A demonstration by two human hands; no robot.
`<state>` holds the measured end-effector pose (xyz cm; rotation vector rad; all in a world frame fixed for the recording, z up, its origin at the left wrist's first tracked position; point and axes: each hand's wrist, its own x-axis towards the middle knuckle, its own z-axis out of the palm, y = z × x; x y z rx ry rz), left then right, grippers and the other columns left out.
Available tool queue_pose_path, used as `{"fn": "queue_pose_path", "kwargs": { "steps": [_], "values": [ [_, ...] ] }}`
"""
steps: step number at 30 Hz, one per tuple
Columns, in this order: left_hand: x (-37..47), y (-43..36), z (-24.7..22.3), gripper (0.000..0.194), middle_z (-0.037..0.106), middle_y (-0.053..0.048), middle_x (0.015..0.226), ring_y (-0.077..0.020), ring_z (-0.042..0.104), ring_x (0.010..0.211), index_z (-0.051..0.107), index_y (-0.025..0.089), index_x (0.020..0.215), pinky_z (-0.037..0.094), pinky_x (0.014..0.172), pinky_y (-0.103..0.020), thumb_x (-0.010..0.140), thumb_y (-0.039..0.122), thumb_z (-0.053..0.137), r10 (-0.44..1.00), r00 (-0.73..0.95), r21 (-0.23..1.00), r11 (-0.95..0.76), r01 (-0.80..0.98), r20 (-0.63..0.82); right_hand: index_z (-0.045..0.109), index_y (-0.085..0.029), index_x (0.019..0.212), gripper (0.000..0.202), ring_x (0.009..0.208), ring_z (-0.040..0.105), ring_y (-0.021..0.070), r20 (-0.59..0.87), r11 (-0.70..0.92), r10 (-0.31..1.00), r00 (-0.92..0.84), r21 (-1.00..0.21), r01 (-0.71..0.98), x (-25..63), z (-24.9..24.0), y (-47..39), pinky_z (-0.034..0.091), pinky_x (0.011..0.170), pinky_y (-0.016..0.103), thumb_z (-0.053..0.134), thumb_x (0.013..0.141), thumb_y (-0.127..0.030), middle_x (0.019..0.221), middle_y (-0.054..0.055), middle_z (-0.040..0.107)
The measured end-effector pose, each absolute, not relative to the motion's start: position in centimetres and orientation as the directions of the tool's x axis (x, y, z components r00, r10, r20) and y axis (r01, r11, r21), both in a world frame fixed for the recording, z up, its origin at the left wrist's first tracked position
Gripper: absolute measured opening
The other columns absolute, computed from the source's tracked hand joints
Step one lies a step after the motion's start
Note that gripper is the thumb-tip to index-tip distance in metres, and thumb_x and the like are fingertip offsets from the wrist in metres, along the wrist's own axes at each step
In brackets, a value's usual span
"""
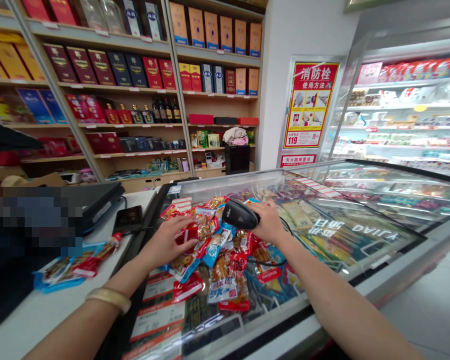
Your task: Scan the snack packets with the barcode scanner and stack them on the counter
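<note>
Snack packets (221, 285), heaped on the glass freezer top (345, 200). My left hand (172, 240), fingers spread, is touching them; my right hand (270, 222) is gripping a black scanner (239, 215). Seemingly I'm scanning; next is calling for aiming at one packet.

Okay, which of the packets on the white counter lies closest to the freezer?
The red packet, at the group's right end in the picture. Its red ends set it apart; the blue-edged packets lie further left.
</note>
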<state>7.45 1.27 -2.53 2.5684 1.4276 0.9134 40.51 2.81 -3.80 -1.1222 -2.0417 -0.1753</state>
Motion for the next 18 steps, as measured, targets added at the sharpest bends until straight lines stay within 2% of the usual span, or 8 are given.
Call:
{"fn": "queue_pose_path", "kwargs": {
  "steps": [4,7,11,14,18],
  "values": [
    [8.4,2.0,-3.7,0.055,0.071,-0.015,0.126,-0.0343,0.063,0.119,0.072,0.023,0.122,0.046,0.108,-0.051,0.078,0.057,0.067,0.824,0.401,0.341,-0.54,0.77,0.4,0.072,-0.023,0.095,0.027,0.093,0.068,0.025,0.707,0.599,0.645,-0.29,-0.232,0.767,40.7,-3.9,3.0,0.029,0.085,0.037,0.072,0.069,-0.032,0.099,0.007,0.077],
    [8.3,2.0,-3.9,0.057,0.071,-0.013,0.124,-0.0327,0.065,0.116,0.071,0.024,0.123,0.048,0.106,-0.049,0.075,0.056,0.071,0.833,0.39,0.383,-0.533,0.754,0.392,0.072,-0.022,0.093,0.026,0.093,0.067,0.0247,0.705,0.594,0.643,-0.299,-0.213,0.776,40.7,-4.0,3.0,0.029,0.084,0.036,0.072,0.07,-0.034,0.102,0.008,0.077],
    [7.7,1.9,-3.6,0.053,0.071,-0.011,0.114,-0.0291,0.066,0.108,0.071,0.023,0.112,0.051,0.1,-0.045,0.07,0.055,0.076,0.803,0.357,0.429,-0.568,0.703,0.477,0.071,-0.022,0.096,0.025,0.091,0.065,0.0231,0.691,0.606,0.638,-0.34,-0.177,0.775,40.6,-3.8,2.7,0.028,0.082,0.035,0.068,0.073,-0.032,0.099,0.007,0.076],
    [7.2,1.8,-3.3,0.045,0.071,-0.009,0.106,-0.0274,0.067,0.102,0.07,0.022,0.104,0.052,0.098,-0.044,0.073,0.055,0.073,0.779,0.293,0.451,-0.577,0.681,0.554,0.07,-0.022,0.097,0.024,0.088,0.064,0.0223,0.719,0.644,0.594,-0.361,-0.157,0.748,40.4,-3.3,2.1,0.027,0.082,0.035,0.065,0.075,-0.032,0.094,0.006,0.075],
    [6.7,1.7,-2.7,0.043,0.071,-0.008,0.105,-0.0268,0.068,0.098,0.068,0.021,0.102,0.053,0.097,-0.044,0.077,0.056,0.071,0.741,0.238,0.435,-0.588,0.682,0.628,0.07,-0.022,0.096,0.023,0.086,0.064,0.0224,0.745,0.682,0.538,-0.394,-0.109,0.723,40.1,-2.7,1.3,0.027,0.084,0.037,0.064,0.076,-0.031,0.09,0.005,0.074]
  ]
}}
